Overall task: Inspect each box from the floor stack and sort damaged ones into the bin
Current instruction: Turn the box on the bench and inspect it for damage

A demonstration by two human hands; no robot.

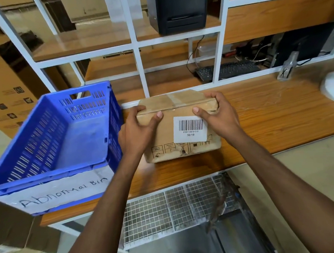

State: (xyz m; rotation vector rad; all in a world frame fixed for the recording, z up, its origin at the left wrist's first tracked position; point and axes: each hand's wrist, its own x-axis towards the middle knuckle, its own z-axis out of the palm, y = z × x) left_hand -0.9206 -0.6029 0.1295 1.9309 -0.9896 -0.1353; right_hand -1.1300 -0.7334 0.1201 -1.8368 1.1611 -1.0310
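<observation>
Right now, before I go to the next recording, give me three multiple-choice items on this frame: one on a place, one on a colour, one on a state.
1. Where does the bin stand?
A. On the table, left of the box
B. On the floor
C. On a shelf above

2. What colour is the bin?
A. Green
B. Blue
C. Grey

3. How is the box?
A. Flaps open
B. Lying in the bin
C. Taped shut, held by the left grip and the right grip

Answers:
1 A: the bin sits on the wooden top beside the box.
2 B: its slotted walls are blue.
3 C: tape runs across the top seam, and a grip curls over each upper corner.
</observation>
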